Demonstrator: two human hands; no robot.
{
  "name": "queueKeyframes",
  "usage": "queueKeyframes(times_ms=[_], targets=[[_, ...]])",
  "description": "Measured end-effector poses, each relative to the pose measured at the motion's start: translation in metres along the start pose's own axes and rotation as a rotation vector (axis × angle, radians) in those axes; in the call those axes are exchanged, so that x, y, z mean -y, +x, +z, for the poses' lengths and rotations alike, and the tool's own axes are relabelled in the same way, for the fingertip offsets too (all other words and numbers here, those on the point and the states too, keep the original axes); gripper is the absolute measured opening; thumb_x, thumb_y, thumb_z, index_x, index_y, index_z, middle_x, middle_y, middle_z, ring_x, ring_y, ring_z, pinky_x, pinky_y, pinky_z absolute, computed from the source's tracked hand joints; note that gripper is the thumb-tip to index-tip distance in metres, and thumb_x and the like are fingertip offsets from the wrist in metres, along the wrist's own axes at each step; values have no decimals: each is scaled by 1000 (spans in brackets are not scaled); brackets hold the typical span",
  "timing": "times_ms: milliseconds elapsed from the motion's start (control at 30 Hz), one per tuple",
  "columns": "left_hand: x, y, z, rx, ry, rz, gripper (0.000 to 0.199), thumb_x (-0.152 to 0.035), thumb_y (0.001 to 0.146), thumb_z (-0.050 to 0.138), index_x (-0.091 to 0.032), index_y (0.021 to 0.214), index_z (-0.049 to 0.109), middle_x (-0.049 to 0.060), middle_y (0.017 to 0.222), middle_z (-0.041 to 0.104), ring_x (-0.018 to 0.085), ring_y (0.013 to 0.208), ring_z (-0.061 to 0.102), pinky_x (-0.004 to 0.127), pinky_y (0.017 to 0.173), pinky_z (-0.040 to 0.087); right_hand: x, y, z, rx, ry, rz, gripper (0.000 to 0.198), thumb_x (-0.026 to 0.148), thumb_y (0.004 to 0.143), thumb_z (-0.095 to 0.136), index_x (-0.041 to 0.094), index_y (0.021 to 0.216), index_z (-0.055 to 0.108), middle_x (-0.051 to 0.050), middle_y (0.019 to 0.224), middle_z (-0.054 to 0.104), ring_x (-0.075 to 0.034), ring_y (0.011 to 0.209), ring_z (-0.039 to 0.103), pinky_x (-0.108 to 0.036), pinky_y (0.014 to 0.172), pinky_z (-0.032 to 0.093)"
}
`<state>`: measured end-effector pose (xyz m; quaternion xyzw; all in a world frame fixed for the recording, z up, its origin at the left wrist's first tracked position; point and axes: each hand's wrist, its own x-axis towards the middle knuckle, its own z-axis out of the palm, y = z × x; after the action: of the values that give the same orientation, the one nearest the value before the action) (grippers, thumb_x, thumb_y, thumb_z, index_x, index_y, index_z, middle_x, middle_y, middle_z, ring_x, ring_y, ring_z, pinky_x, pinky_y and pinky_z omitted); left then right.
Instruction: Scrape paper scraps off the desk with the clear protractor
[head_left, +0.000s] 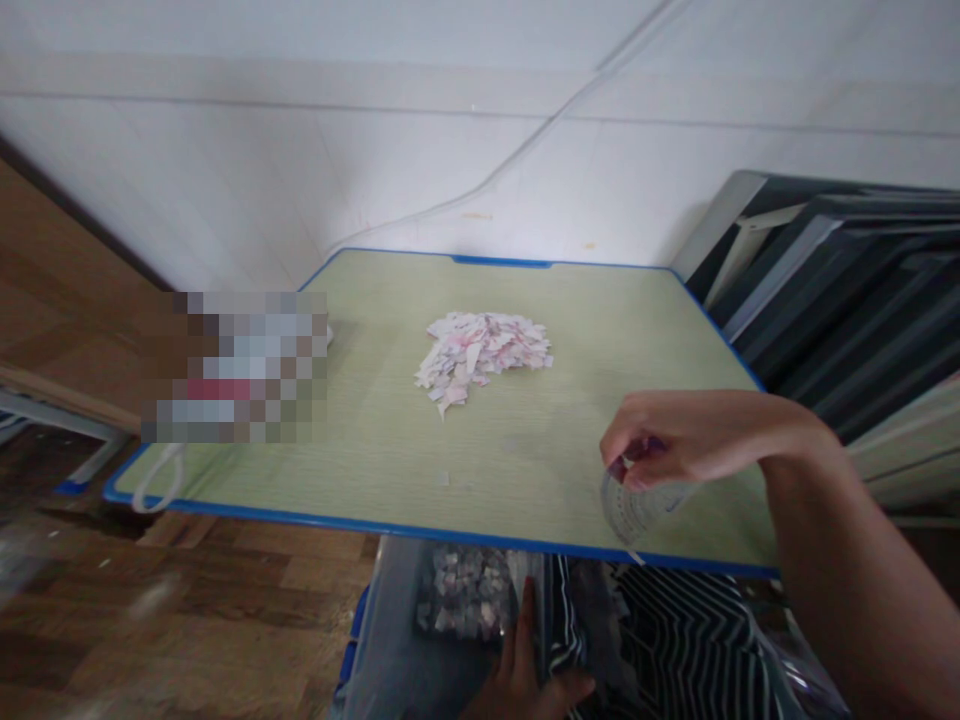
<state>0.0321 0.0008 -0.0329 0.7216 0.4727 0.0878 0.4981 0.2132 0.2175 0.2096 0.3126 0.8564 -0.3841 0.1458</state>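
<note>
White wall behind the desk [525, 470], right hand [675, 440] pinches a clear plastic bag [634, 510] near the paper scraps [484, 355] while left hand [525, 670] grips a scrap-filled bag [465, 595] below.

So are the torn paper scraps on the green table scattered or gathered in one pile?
Gathered: the pink-and-white torn paper scraps sit heaped mid-table; one stray bit lies apart.

The table [525, 440] has a matt, pale wood-grain laminate top with a smooth blue plastic rim. The scraps [484, 355] are torn paper — thin, matt. The floor [187, 600] is glossy wood — the cup [637, 510] clear plastic.
</note>
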Motion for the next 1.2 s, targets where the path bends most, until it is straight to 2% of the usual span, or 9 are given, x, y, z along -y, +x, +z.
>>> queueKeyframes(times_ms=[100,200,300,467,633,767,900,1033,1200], targets=[[-4,7,6,3,-37,-117,78,-47,84,58,-32,144,11,19,152,18,30,127,42,35,90,51,1,-1,-2,45,9,-38,15,10,74,55,12,65,67,1,53,57,-7,50,47,-18,46,32],[-6,7,7,-40,2,-93,65,-42,83,62,-37,138,29,11,154,16,31,135,25,43,103,40,0,-6,-5,71,8,-87,13,16,75,58,13,67,68,-1,57,60,-8,53,49,-19,49,35],[-9,-2,-3,-54,65,103,40,-34,87,57,-44,124,46,0,156,11,31,138,18,45,105,36,-2,-9,-8,69,38,-109,16,23,77,59,14,68,67,-2,58,60,-9,55,50,-20,51,36],[-15,-14,-19,-40,74,111,38,-34,87,58,-41,123,49,1,156,11,31,137,20,42,103,39,-14,8,-9,-238,54,-68,21,30,82,51,14,73,62,-1,63,59,-10,58,50,-21,54,36],[-18,-11,-11,-53,85,46,29,-33,87,56,-37,116,56,5,155,12,30,136,25,41,99,44,-24,40,-1,-646,-124,154,24,28,81,51,15,60,49,2,53,47,-8,50,41,-23,50,25],[-16,-2,-1,-48,97,8,34,-36,88,54,-36,122,52,13,154,7,34,133,31,42,95,46,-5,60,16,-690,-34,113,25,22,81,49,17,57,42,4,50,41,-7,49,39,-22,51,25],[-8,5,5,17,7,-69,60,-42,86,55,-34,139,29,18,152,11,35,132,32,43,94,47,22,74,36,-684,-15,38,25,18,79,50,16,56,40,3,53,43,-6,50,37,-22,52,23],[-1,3,7,-53,51,65,29,-36,88,53,-38,117,56,4,155,-2,33,137,19,47,103,37,33,80,51,-650,-34,-39,20,19,81,50,16,62,46,2,55,47,-7,50,36,-22,52,22],[-2,-1,4,-67,-65,-122,76,-38,83,60,-35,144,14,13,151,24,29,134,30,42,100,42,26,86,54,-726,45,-80,17,24,86,46,15,73,50,2,58,47,-7,51,37,-21,52,24]])
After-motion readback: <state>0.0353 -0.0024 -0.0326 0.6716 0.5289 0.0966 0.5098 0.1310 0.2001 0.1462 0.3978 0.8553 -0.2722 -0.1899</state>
